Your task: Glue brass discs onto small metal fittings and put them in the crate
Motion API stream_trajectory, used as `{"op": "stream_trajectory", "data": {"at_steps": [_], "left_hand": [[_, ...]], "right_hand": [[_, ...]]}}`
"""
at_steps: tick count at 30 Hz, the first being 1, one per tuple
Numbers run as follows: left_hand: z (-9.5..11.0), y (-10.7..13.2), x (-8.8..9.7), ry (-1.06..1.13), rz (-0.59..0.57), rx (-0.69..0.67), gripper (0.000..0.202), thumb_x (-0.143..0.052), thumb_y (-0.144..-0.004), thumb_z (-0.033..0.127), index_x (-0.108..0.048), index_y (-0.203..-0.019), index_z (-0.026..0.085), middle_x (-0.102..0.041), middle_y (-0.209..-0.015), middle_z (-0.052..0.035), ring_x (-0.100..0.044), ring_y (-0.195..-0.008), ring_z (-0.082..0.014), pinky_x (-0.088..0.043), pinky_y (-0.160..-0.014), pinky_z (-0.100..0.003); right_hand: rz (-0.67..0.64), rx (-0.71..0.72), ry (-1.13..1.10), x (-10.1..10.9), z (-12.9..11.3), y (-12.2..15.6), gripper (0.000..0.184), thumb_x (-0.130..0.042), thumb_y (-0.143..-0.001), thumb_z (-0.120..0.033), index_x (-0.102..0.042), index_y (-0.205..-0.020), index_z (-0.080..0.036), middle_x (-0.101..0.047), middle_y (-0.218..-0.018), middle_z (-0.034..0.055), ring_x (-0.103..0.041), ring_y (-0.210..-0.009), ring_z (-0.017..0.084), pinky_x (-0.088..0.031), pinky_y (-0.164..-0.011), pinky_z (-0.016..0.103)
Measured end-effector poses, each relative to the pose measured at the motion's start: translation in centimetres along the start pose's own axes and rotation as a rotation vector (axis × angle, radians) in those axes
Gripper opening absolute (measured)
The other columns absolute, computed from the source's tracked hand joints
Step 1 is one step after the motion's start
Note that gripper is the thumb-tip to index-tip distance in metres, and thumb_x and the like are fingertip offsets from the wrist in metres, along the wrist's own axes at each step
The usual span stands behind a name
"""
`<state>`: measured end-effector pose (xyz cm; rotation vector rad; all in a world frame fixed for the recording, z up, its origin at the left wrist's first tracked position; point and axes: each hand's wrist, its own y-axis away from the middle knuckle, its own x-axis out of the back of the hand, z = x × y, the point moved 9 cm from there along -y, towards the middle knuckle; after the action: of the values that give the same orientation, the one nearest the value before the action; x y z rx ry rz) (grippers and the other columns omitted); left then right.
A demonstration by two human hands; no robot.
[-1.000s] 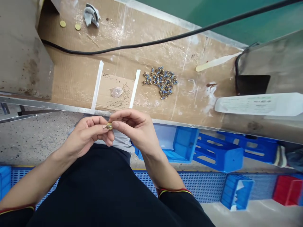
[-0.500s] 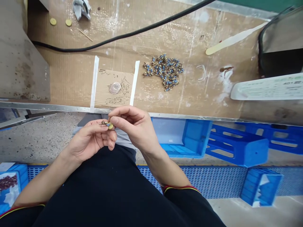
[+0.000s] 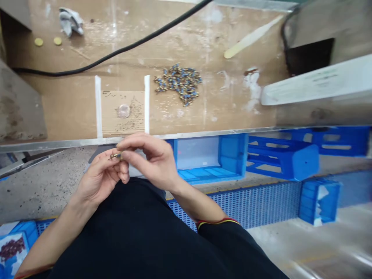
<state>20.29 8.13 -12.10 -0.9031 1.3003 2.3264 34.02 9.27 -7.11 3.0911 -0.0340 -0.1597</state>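
"Left hand point(image 3: 97, 174) and right hand point(image 3: 151, 162): how did they stand?"

"Both were half curled and close together over the lap, and between them they pinched a small brass part point(image 3: 115, 156)."

"What did it look like?"

"Slim, screw-like and dull gold. The right fingertips point(image 3: 124, 146) covered one end, so I couldn't make out its full shape."

"Where was it, exactly?"

"Its thin end poked out to the left, above the left fingers point(image 3: 123, 176), with the right fingers closing over it from above. It sat just below the table's metal edge point(image 3: 203, 133)."

"What lay nearby?"

"Beyond the hands, on the table, lay a pile of brass-and-blue parts point(image 3: 178, 83). Just left of it was a taped cardboard patch point(image 3: 132, 128) with a clear disc point(image 3: 124, 111) on it. Blue crates point(image 3: 210, 159) sat below the edge, to the right of the hands."
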Motion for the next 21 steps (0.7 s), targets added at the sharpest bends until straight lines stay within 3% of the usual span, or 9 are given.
{"op": "stream_trajectory", "data": {"at_steps": [3, 6, 9, 11, 13, 16, 18, 21], "left_hand": [[0.1, -0.3, 0.4, -0.161, 0.036, -0.048, 0.027, -0.102, -0.088, 0.036, -0.084, -0.082, 0.016, -0.072, -0.065, -0.0023, -0.07, -0.056, -0.0138, -0.063, -0.058, -0.021], [-0.8, -0.8, -0.4, -0.339, -0.006, -0.016, 0.027, -0.097, -0.095, 0.04, -0.084, -0.087, 0.017, -0.071, -0.066, -0.0032, -0.069, -0.059, -0.0147, -0.062, -0.062, -0.023], [-2.1, -1.4, -2.1, -0.512, -0.083, 0.004, 0.023, -0.091, -0.102, 0.041, -0.089, -0.104, 0.018, -0.077, -0.076, -0.0071, -0.072, -0.067, -0.0176, -0.064, -0.068, -0.027], [-3.1, -1.7, -3.0, -0.609, -0.128, 0.026, 0.026, -0.085, -0.106, 0.042, -0.09, -0.119, 0.019, -0.082, -0.088, -0.0103, -0.076, -0.075, -0.0209, -0.067, -0.074, -0.032], [-3.9, -2.1, -3.5, -0.676, -0.157, 0.063, 0.031, -0.081, -0.109, 0.042, -0.088, -0.13, 0.019, -0.084, -0.096, -0.012, -0.078, -0.079, -0.0229, -0.068, -0.076, -0.035], [-4.4, -2.6, -3.7, -0.737, -0.17, 0.075, 0.031, -0.081, -0.109, 0.041, -0.087, -0.131, 0.02, -0.084, -0.096, -0.0118, -0.079, -0.08, -0.0225, -0.067, -0.077, -0.033], [-4.2, -3.0, -3.8, -0.763, -0.149, 0.054, 0.029, -0.083, -0.107, 0.04, -0.088, -0.127, 0.02, -0.084, -0.094, -0.0113, -0.078, -0.08, -0.0219, -0.067, -0.077, -0.032], [-4.1, -3.3, -3.9, -0.799, -0.109, 0.055, 0.031, -0.087, -0.103, 0.042, -0.089, -0.124, 0.019, -0.083, -0.092, -0.0118, -0.079, -0.08, -0.0227, -0.067, -0.077, -0.032]], "right_hand": [[-0.059, 0.171, 0.09, 0.6, -0.9, 0.6, 0.013, -0.08, -0.109, -0.032, -0.09, -0.117, -0.033, -0.088, -0.123, 0.0008, -0.084, -0.114, 0.022, -0.068, -0.111, 0.036], [-0.052, 0.211, 0.112, 2.3, -0.6, 1.9, 0.014, -0.08, -0.11, -0.033, -0.089, -0.12, -0.033, -0.088, -0.123, 0.0006, -0.083, -0.112, 0.02, -0.068, -0.109, 0.034], [0.044, 0.258, 0.084, 5.0, -0.6, 4.7, 0.013, -0.08, -0.111, -0.03, -0.088, -0.121, -0.029, -0.088, -0.117, 0.0025, -0.083, -0.109, 0.017, -0.069, -0.104, 0.032], [0.198, 0.263, 0.055, 7.9, 0.0, 7.0, 0.012, -0.084, -0.108, -0.029, -0.088, -0.119, -0.03, -0.087, -0.113, 0.0019, -0.083, -0.104, 0.016, -0.069, -0.098, 0.031], [0.478, 0.183, 0.054, 12.6, 2.3, 9.7, 0.011, -0.087, -0.105, -0.033, -0.087, -0.116, -0.032, -0.086, -0.11, 0.0005, -0.081, -0.101, 0.017, -0.069, -0.095, 0.033], [0.931, -0.101, 0.154, 20.8, 8.3, 13.7, 0.017, -0.08, -0.104, -0.04, -0.083, -0.118, -0.03, -0.084, -0.11, 0.0024, -0.078, -0.097, 0.019, -0.069, -0.095, 0.037], [1.009, -0.312, 0.266, 24.9, 12.7, 14.4, 0.02, -0.073, -0.102, -0.038, -0.081, -0.116, -0.026, -0.084, -0.105, 0.0036, -0.077, -0.089, 0.019, -0.068, -0.089, 0.036], [0.968, -0.437, 0.346, 28.7, 17.7, 12.9, 0.016, -0.071, -0.094, -0.029, -0.079, -0.106, -0.022, -0.083, -0.1, 0.0035, -0.075, -0.086, 0.02, -0.065, -0.091, 0.035]]}}
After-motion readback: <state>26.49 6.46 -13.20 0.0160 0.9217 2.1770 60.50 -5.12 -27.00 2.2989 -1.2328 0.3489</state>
